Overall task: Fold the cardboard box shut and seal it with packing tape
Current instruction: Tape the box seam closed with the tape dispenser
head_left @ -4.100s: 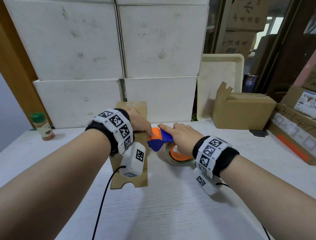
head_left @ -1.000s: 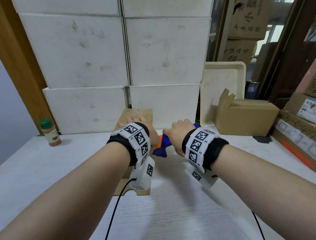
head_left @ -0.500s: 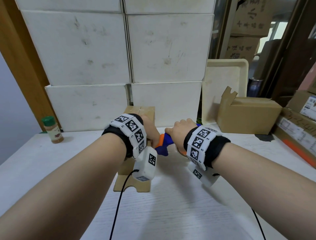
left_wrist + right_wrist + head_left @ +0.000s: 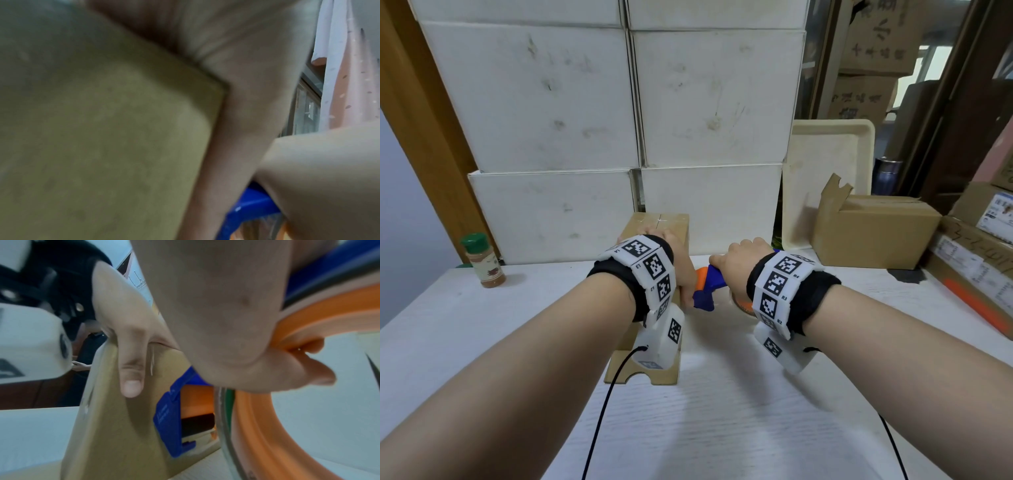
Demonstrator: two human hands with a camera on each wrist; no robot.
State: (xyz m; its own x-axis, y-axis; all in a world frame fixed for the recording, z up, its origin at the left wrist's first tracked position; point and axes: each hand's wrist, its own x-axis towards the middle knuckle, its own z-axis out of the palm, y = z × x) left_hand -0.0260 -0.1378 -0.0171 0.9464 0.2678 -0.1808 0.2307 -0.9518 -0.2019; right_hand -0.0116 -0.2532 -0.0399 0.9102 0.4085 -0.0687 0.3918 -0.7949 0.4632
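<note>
A narrow cardboard box (image 4: pixel 661 221) stands on the white table (image 4: pixel 722 428), with a notched flap (image 4: pixel 666 375) lying toward me at its foot. My left hand (image 4: pixel 679 263) grips the box's upper right edge; its thumb (image 4: pixel 131 369) lies down the right side. My right hand (image 4: pixel 739 260) grips the blue and orange tape dispenser (image 4: pixel 710 282), whose blue head (image 4: pixel 166 418) sits against the box's right side (image 4: pixel 115 434). The tape roll (image 4: pixel 739 303) is mostly hidden under my right wrist. The left wrist view shows the box (image 4: pixel 102 146) and blue plastic (image 4: pixel 252 204).
Stacked white boxes (image 4: pixel 619 120) wall off the back. A spice jar (image 4: pixel 482 260) stands at the back left. A cream tray (image 4: pixel 828 178) leans behind another cardboard box (image 4: pixel 873 233); more cartons (image 4: pixel 979 263) line the right edge. Black cables (image 4: pixel 599 418) trail toward me.
Since four seconds ago my right hand has closed round the dispenser and lifted it against the box's side. Over the last second both hands have barely moved.
</note>
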